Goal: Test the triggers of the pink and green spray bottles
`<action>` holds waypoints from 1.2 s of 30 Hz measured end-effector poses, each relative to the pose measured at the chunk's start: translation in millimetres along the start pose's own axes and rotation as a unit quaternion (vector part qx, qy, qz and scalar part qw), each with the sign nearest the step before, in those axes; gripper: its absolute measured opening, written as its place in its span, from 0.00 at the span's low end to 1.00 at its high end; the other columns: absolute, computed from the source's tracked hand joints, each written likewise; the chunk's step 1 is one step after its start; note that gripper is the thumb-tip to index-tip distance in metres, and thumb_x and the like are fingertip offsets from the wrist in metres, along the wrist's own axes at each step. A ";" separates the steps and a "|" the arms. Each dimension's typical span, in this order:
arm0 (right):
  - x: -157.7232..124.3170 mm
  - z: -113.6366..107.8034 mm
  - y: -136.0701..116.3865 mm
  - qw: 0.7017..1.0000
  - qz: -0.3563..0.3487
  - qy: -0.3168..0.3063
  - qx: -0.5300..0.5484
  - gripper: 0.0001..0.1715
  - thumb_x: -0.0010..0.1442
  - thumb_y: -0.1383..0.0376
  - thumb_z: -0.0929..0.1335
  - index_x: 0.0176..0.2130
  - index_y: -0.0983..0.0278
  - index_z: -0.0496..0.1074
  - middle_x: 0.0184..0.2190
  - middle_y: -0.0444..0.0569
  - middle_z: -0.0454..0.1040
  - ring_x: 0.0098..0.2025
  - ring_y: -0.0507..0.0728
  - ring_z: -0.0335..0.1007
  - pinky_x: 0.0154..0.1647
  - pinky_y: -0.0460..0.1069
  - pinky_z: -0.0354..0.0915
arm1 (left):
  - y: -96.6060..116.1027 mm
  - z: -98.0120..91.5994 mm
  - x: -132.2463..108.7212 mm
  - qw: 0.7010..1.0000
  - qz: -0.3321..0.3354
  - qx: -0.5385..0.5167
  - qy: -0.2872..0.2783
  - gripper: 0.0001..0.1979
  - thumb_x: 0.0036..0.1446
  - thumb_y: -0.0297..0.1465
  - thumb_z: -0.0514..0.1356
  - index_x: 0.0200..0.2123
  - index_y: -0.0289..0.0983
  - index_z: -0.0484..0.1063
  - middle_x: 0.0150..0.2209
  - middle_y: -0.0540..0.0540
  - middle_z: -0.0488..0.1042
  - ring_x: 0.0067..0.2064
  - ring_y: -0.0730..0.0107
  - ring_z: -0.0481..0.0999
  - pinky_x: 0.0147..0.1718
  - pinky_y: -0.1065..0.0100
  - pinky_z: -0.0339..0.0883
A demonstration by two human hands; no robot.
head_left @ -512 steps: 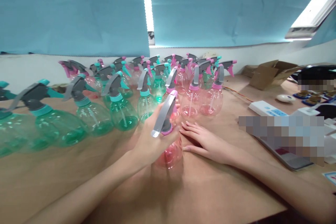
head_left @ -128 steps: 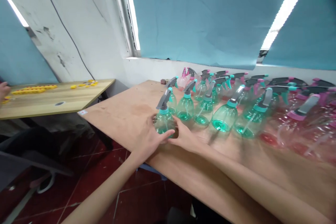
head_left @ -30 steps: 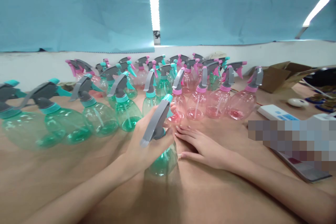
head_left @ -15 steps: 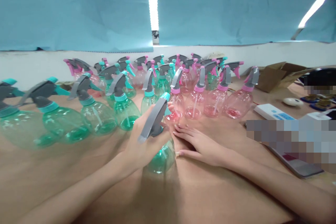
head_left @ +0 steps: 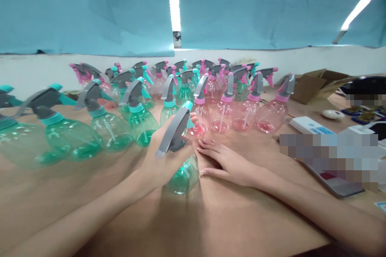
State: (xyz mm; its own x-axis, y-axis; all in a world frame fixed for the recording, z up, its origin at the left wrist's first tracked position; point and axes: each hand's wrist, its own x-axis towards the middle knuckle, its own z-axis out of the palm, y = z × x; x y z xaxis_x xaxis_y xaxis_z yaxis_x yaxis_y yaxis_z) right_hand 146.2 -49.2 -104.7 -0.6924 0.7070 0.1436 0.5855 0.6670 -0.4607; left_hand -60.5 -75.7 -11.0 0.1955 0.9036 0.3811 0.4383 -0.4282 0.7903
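My left hand is wrapped round the neck of a green spray bottle with a grey and turquoise trigger head. The bottle stands tilted slightly to the right, low over or on the table, and some of its neck is hidden by my fingers. My right hand lies palm down beside the bottle, fingers stretched out toward it, thumb near its side. Beyond my hands stand a row of green spray bottles on the left and pink spray bottles on the right.
More pink and green bottles crowd behind the front row, near the white wall. To the right are an opened cardboard box, a white mouse, a white box-like device and a phone-like object. The table edge shows at lower right.
The whole view has shifted slightly, so everything sits a little further left and higher. My left hand still grips the bottle, and my right hand remains flat beside it.
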 end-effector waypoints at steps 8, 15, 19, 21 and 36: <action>0.7 -1.5 -3.0 1.000 0.006 -0.006 0.003 0.41 0.66 0.45 0.63 0.68 0.64 0.58 0.68 0.58 0.58 0.70 0.66 0.49 0.69 0.65 0.50 | -2.1 -0.2 -0.9 1.000 0.002 -0.012 -0.004 0.12 0.52 0.31 0.56 0.42 0.42 0.65 0.26 0.54 0.63 0.25 0.74 0.60 0.23 0.70 0.55; 0.7 -0.7 -2.1 1.000 0.008 -0.010 -0.006 0.43 0.65 0.43 0.63 0.68 0.67 0.58 0.68 0.59 0.57 0.70 0.66 0.48 0.70 0.63 0.49 | -0.4 -0.8 -2.4 0.999 -0.034 -0.032 -0.018 0.13 0.49 0.30 0.56 0.41 0.42 0.65 0.25 0.55 0.63 0.24 0.73 0.59 0.23 0.69 0.52; 0.6 -0.8 -1.6 1.000 0.007 -0.013 -0.009 0.44 0.66 0.43 0.63 0.68 0.69 0.58 0.68 0.59 0.56 0.70 0.66 0.49 0.70 0.64 0.49 | 0.8 -0.9 -2.1 0.999 -0.036 -0.034 -0.019 0.16 0.49 0.30 0.55 0.44 0.42 0.65 0.24 0.55 0.62 0.24 0.73 0.59 0.23 0.69 0.52; 0.6 -0.7 -1.5 1.000 0.004 -0.009 -0.007 0.43 0.66 0.43 0.62 0.68 0.67 0.58 0.68 0.58 0.56 0.70 0.66 0.49 0.70 0.64 0.49 | 1.8 -0.8 -2.1 0.999 -0.036 -0.030 -0.020 0.16 0.49 0.31 0.55 0.44 0.42 0.65 0.24 0.55 0.62 0.24 0.73 0.59 0.23 0.69 0.51; 0.6 -0.5 -1.6 1.000 0.002 -0.002 0.005 0.41 0.66 0.44 0.63 0.67 0.65 0.60 0.68 0.59 0.57 0.70 0.68 0.50 0.68 0.66 0.51 | 0.8 -2.3 -1.6 0.999 -0.024 -0.031 -0.013 0.06 0.49 0.29 0.55 0.32 0.42 0.60 0.24 0.55 0.61 0.24 0.73 0.58 0.24 0.69 0.52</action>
State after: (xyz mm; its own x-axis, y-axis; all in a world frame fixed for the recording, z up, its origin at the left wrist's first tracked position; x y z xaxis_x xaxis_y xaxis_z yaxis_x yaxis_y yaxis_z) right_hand 145.1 -49.7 -103.4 -0.6915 0.7092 0.1373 0.5843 0.6610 -0.4708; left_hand -62.5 -77.5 -9.8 0.1978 0.9231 0.3299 0.3932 -0.3829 0.8359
